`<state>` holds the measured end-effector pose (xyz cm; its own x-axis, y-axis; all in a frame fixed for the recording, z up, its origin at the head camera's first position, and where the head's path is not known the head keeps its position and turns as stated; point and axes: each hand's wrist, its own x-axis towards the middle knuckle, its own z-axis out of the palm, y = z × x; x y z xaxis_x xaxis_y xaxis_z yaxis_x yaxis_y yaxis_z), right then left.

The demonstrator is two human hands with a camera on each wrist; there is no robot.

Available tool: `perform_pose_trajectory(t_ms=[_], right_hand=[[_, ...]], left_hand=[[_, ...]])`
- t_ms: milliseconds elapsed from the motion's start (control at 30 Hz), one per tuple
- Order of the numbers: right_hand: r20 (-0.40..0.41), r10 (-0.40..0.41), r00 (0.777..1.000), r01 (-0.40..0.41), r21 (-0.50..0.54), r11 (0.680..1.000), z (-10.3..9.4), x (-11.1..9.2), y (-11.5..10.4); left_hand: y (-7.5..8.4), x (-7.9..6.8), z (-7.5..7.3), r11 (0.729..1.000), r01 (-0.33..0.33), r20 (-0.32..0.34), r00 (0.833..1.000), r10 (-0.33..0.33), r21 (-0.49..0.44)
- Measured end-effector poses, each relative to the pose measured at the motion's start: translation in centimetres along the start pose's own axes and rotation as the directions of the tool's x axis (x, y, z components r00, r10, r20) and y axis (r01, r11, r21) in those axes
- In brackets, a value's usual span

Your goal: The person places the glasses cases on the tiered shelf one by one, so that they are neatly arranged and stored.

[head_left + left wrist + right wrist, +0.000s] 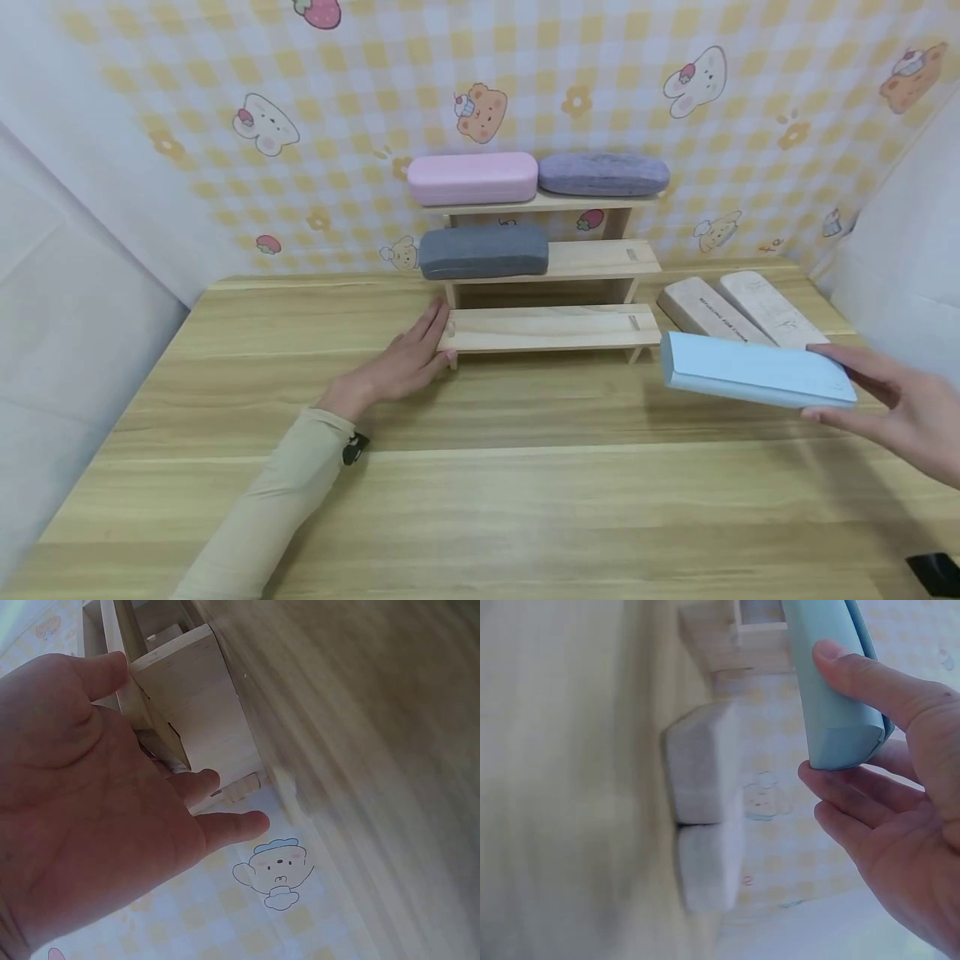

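At the right of the head view my right hand (pixel 892 400) pinches a light blue glasses case (pixel 757 368) by its right end, thumb on one side and fingers on the other. The case is lifted above the table, also seen in the right wrist view. My left hand (pixel 401 358) touches the left side of a three-tier wooden shelf (pixel 547 329), its fingers spread fairly straight along the lowest tier. On the top tier sit a pink case (pixel 472 178) and a purple-grey case (pixel 603 174). A dark grey case (pixel 483 252) lies on the left of the middle tier.
Two pale cases, one with dark lettering (pixel 712 310) and one plainer (pixel 772 308), lie side by side on the wooden table (pixel 480 508), right of the shelf. Behind hangs a yellow-checked cloth (pixel 337 108). A black object (pixel 935 573) shows at the lower right edge.
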<state>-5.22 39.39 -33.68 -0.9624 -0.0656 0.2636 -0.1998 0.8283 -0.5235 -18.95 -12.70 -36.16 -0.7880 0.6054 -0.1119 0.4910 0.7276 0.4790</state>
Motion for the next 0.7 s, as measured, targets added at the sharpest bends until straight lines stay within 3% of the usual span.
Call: perform_pose_trajectory(t_ms=[400, 700], right_hand=[[-0.066, -0.07, 0.995, 0.07, -0.008, 0.998, -1.0, 4.8, -1.8], [0.006, -0.049, 0.999, 0.049, -0.041, 0.998, -1.1, 8.4, -3.4]], left_hand=[[-0.2, 0.1, 0.3, 1.0, 0.003, -0.002, 1.0, -0.003, 0.016], [-0.1, 0.1, 0.2, 0.999, 0.01, -0.003, 1.0, -0.01, 0.034]])
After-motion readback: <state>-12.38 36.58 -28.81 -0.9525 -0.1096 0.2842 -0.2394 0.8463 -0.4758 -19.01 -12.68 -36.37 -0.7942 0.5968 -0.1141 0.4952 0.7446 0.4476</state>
